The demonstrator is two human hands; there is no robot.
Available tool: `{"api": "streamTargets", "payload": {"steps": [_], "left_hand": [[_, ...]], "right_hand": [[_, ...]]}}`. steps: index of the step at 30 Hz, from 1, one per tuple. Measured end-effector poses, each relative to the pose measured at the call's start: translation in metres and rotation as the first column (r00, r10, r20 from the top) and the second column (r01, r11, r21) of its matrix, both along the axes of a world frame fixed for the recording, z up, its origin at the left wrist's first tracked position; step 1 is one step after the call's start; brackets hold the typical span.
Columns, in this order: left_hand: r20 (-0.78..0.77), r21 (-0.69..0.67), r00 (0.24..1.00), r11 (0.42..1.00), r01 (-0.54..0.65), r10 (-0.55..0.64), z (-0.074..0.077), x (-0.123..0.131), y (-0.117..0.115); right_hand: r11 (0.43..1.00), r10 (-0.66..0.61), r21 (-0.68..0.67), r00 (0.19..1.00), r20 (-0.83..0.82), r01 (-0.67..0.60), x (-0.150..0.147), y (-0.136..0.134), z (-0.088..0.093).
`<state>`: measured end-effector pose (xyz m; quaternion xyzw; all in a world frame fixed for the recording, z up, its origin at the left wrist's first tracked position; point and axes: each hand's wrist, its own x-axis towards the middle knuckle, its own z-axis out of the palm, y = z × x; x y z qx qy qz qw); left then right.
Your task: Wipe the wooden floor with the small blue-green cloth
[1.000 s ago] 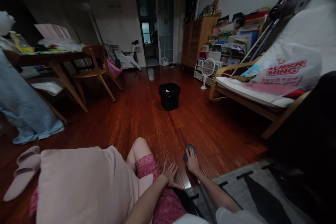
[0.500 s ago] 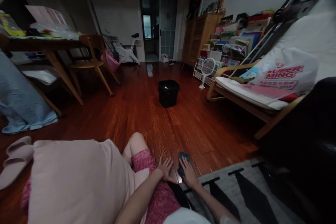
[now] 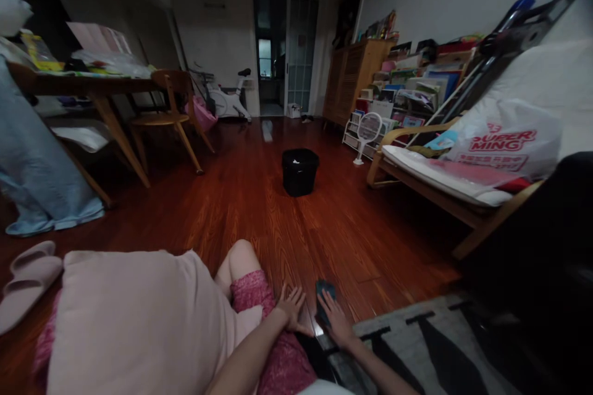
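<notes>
Some of a dark cloth (image 3: 326, 287) hides beneath the right hand (image 3: 336, 320) — grip unclear — the left hand (image 3: 292, 309) splayed.

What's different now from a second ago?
The right hand has drawn the dark cloth backward across the floor, toward the camera. Nothing was taken hold of or let go. The left hand stays spread, palm down; the black bin stays put.

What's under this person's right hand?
A dark cloth lies there on the wooden floor. The right hand covers part of it; the floor beneath the cloth can't be seen.
</notes>
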<state>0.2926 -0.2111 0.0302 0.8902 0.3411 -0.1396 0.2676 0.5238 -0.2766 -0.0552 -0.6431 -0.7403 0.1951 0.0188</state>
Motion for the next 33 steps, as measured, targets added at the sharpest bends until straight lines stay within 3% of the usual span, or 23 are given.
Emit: {"api": "streamTargets", "payload": {"steps": [4, 7, 10, 15, 19, 22, 27, 30, 33], "left_hand": [[-0.003, -0.036, 1.0, 0.999, -0.013, 0.013, 0.013, -0.001, -0.003], [-0.01, -0.059, 1.0, 0.998, -0.018, 0.017, 0.021, -0.001, -0.005], [-0.015, -0.068, 1.0, 0.998, -0.02, 0.019, 0.025, -0.001, -0.005], [-0.025, -0.082, 1.0, 0.997, -0.013, 0.011, 0.024, -0.001, -0.005], [-0.033, -0.108, 0.999, 0.994, -0.023, 0.019, 0.011, -0.002, -0.003], [-0.029, -0.129, 0.999, 0.991, -0.023, 0.02, -0.004, -0.002, 0.001], [-0.043, -0.217, 0.987, 0.963, -0.158, 0.152, -0.013, 0.003, 0.023], [-0.018, -0.176, 0.97, 0.954, -0.244, 0.244, -0.008, 0.006, 0.038], [-0.052, -0.101, 0.967, 0.962, -0.252, 0.248, -0.01, 0.008, 0.042]], "right_hand": [[0.996, 0.031, -0.08, 0.999, 0.028, -0.028, 0.011, -0.055, -0.007], [0.996, 0.022, -0.092, 0.999, 0.029, -0.019, 0.01, -0.055, -0.004], [0.999, -0.013, -0.04, 1.0, 0.014, 0.013, 0.005, -0.019, 0.004], [0.994, -0.111, 0.03, 0.993, 0.051, 0.11, -0.004, 0.071, 0.025], [0.982, -0.191, 0.02, 0.979, 0.066, 0.19, -0.012, 0.132, 0.035], [0.982, -0.186, 0.003, 0.981, 0.062, 0.187, -0.011, 0.155, 0.036], [0.991, -0.121, -0.06, 0.993, 0.014, 0.122, 0.017, 0.141, 0.03], [0.997, -0.081, -0.019, 0.997, 0.014, 0.081, 0.031, 0.114, 0.026], [0.995, -0.093, 0.049, 0.994, 0.05, 0.091, 0.026, 0.094, 0.025]]}}
